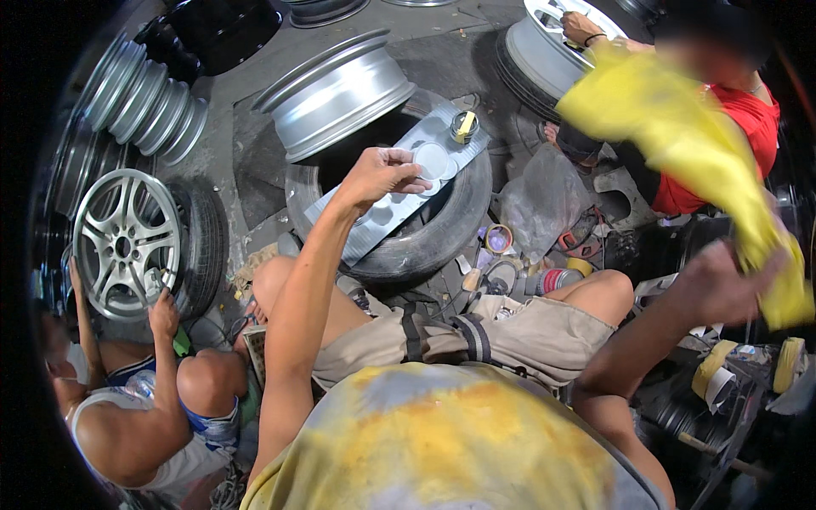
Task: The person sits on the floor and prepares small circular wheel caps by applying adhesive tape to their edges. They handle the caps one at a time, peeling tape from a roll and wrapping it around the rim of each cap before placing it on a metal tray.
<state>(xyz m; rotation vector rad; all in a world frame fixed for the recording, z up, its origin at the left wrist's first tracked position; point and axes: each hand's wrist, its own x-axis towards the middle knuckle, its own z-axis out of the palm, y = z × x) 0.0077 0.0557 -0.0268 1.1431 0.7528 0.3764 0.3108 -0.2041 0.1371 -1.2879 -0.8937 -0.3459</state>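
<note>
The left arm reaches forward, rather straight, and its hand [382,178] is bent toward the right, with thumb and fingers pinching the edge of a pale disc [433,160] above the grey board [367,229], which lies across a tyre [425,257]. The right arm is bent at the elbow, out to the side, and its hand [729,279] (blurred, but the grasp is visible) grips a yellow cloth [693,140], which spreads forward in the air.
</note>
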